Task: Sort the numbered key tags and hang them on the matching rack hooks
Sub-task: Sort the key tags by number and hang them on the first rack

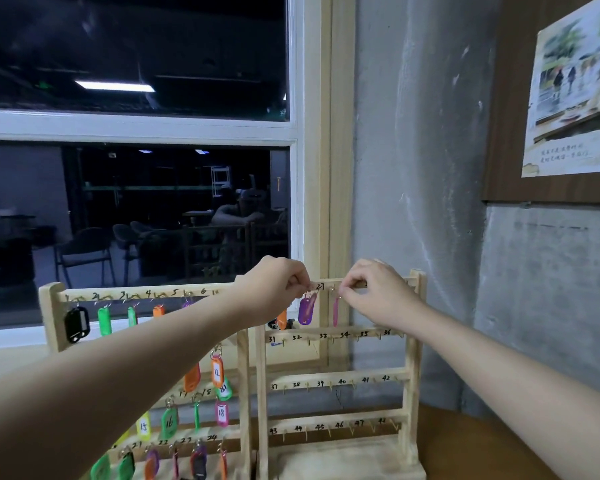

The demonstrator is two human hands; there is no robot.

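Two wooden key racks stand side by side: the left rack [52,299] holds many coloured tags, the right rack [413,344] has numbered bars from 27 down to 48. My left hand [278,282] pinches the ring of a purple tag [307,309] at the top bar, by the number 27. My right hand [371,289] pinches the ring of a pink tag [335,311] hanging edge-on just right of it. An orange tag [282,319] hangs below my left hand. Hooks on the lower bars of the right rack [340,381] are bare.
Behind the racks is a dark window with a white frame [298,188]. A grey wall rises to the right, with a poster on a brown board [572,95]. The racks stand on a wooden table [465,445]. Both forearms reach across the left rack's front.
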